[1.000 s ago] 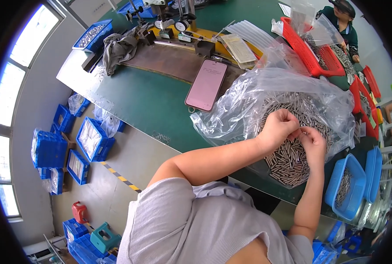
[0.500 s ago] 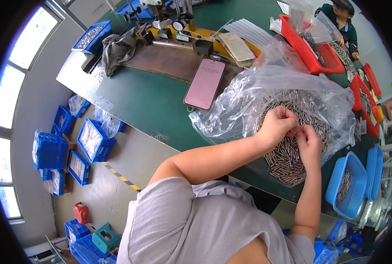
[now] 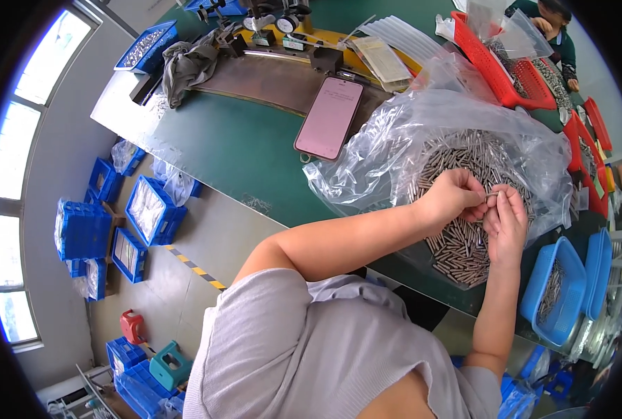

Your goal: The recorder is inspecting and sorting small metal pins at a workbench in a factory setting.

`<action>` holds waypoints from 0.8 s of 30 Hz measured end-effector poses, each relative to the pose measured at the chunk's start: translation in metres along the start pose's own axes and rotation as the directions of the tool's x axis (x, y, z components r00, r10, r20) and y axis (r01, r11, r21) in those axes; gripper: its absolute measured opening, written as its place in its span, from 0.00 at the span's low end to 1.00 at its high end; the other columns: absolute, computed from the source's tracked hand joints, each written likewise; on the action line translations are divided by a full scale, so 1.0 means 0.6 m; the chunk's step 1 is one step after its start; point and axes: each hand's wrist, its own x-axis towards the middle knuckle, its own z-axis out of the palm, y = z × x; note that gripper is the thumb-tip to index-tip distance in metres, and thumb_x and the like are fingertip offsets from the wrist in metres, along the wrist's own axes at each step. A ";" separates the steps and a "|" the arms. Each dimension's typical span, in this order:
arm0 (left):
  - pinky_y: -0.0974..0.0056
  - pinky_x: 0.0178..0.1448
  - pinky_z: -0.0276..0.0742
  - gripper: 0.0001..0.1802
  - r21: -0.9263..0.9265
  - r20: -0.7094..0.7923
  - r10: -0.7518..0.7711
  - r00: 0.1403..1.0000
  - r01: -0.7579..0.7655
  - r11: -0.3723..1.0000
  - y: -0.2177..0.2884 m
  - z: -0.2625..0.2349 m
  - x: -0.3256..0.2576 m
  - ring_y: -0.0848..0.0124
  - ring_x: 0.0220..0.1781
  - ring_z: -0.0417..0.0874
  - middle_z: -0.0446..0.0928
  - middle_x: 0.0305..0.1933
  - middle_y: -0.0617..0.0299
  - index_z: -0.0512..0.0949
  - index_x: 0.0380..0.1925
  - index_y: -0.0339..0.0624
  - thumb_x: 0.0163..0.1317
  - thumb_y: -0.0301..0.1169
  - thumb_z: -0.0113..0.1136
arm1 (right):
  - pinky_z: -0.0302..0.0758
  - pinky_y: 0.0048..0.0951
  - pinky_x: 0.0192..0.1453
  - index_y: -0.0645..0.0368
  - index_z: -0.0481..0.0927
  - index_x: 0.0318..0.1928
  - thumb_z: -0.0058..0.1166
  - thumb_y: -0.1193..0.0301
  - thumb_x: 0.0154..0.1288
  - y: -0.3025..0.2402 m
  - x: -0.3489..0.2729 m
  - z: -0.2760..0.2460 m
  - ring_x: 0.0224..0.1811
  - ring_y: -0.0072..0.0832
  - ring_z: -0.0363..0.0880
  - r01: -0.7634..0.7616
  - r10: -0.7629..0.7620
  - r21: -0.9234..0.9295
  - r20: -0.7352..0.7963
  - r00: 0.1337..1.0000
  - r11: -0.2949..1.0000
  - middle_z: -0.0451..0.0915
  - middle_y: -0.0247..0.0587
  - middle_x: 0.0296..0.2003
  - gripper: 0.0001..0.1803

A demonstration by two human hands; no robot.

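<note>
A heap of small metal pins (image 3: 457, 262) lies in an opened clear plastic bag (image 3: 394, 150) on the green table. Above the heap, my left hand (image 3: 452, 199) and my right hand (image 3: 506, 223) meet, fingertips pinched close together. Between them a slim metal pin (image 3: 492, 195) shows, with one end in each hand's fingers. The fingers cover most of it. My right hand's other fingers curl under toward the palm; whether they hold more pins is hidden.
A phone (image 3: 330, 117) lies left of the bag, before a metal fixture with dial gauges (image 3: 286, 24). Blue baskets (image 3: 554, 290) stand at the right, red baskets (image 3: 496, 63) behind. Another person (image 3: 562, 42) sits at the far right. Blue crates (image 3: 154, 216) stand on the floor at left.
My hands have shifted slightly right, and my right hand has turned so its curled fingers show. The pin between the fingertips has come into sight. The other person's arm has risen.
</note>
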 end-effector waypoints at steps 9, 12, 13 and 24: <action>0.68 0.36 0.78 0.04 -0.052 0.014 0.009 1.000 -0.008 0.999 -0.001 0.003 0.000 0.71 0.30 0.79 0.77 0.29 0.57 0.71 0.32 0.36 0.59 0.24 0.55 | 0.49 0.12 0.18 0.60 0.72 0.40 0.41 0.71 0.69 0.007 -0.006 -0.002 0.16 0.07 0.52 0.078 -0.083 -0.107 -0.035 0.996 0.991 0.65 0.23 0.21 0.07; 0.67 0.36 0.78 0.04 -0.061 0.038 -0.011 0.999 0.013 0.998 0.001 0.004 -0.003 0.70 0.31 0.80 0.77 0.29 0.57 0.71 0.32 0.36 0.59 0.24 0.55 | 0.49 0.12 0.19 0.60 0.72 0.41 0.41 0.71 0.68 0.006 -0.008 0.002 0.16 0.07 0.52 0.098 -0.108 -0.146 -0.064 0.992 0.984 0.63 0.21 0.20 0.08; 0.67 0.36 0.78 0.04 -0.075 0.053 -0.025 0.998 0.029 0.997 0.001 0.004 -0.004 0.70 0.31 0.80 0.77 0.29 0.57 0.70 0.32 0.36 0.59 0.24 0.55 | 0.50 0.12 0.19 0.60 0.72 0.41 0.41 0.70 0.68 0.006 -0.009 0.004 0.17 0.07 0.52 0.110 -0.125 -0.176 -0.081 0.989 0.978 0.63 0.21 0.20 0.08; 0.66 0.36 0.79 0.04 -0.133 0.025 0.056 0.998 -0.053 0.990 0.003 0.004 -0.002 0.70 0.30 0.80 0.76 0.29 0.58 0.70 0.31 0.35 0.58 0.22 0.56 | 0.68 0.18 0.35 0.63 0.75 0.36 0.46 0.74 0.65 0.012 -0.005 -0.012 0.27 0.14 0.69 0.396 -0.502 -0.645 0.023 0.865 0.653 0.74 0.29 0.27 0.06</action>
